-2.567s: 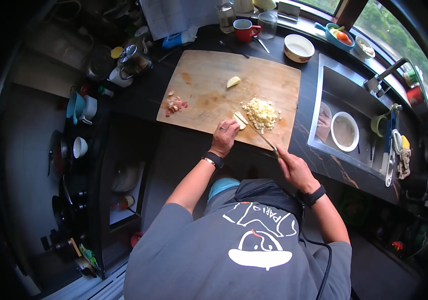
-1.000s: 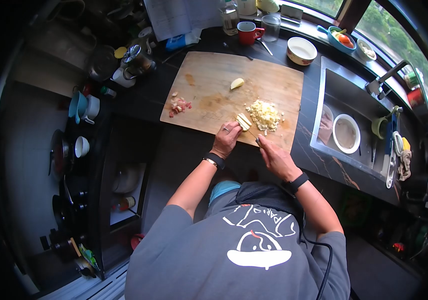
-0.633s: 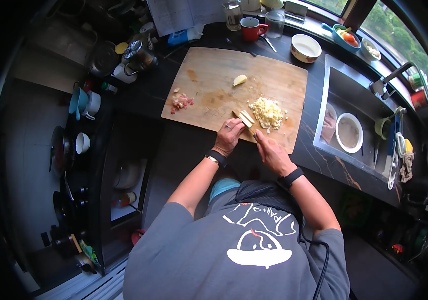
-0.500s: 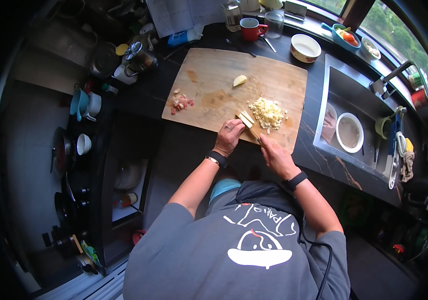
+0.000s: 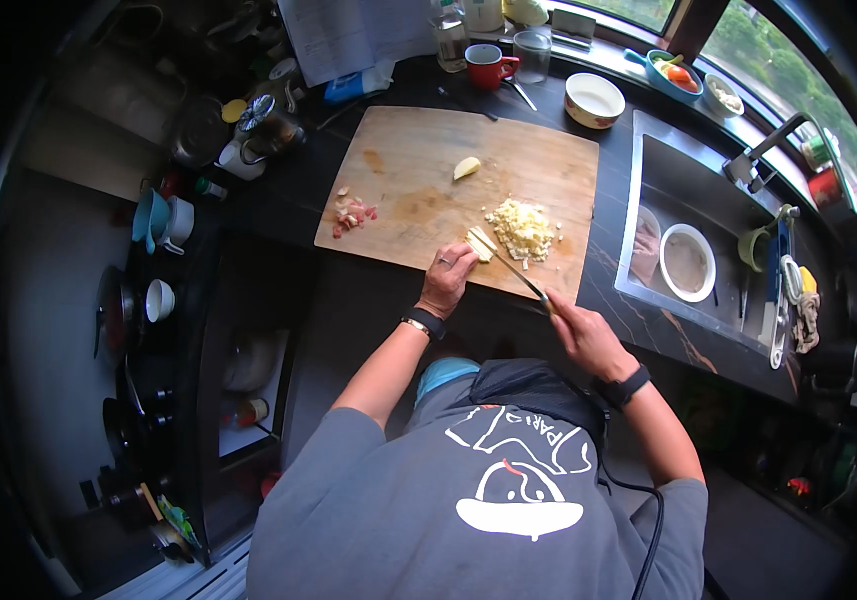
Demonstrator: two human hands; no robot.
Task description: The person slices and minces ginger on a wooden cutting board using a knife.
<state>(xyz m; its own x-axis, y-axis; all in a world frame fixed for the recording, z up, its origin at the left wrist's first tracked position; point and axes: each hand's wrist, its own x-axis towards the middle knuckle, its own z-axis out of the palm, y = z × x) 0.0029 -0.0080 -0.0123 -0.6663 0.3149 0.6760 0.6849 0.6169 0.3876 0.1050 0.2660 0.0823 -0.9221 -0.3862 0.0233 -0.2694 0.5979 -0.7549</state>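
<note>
My left hand is closed on some pale yellow vegetable strips, pinning them near the front edge of the wooden cutting board. My right hand grips a knife by its handle, and the blade points left toward the strips. Right beside them lies a heap of small diced pale pieces. A larger pale wedge rests farther back on the board. Small pink and whitish chopped bits are piled at the board's left side.
To the right is a metal sink holding a white bowl. Behind the board stand a red mug, a clear glass and a white bowl. A dark utensil lies by the board's back edge.
The right hand has drawn the knife back to the right and toward the body, so more of the blade shows. My left hand stays on the strips. The whole view has shifted slightly.
</note>
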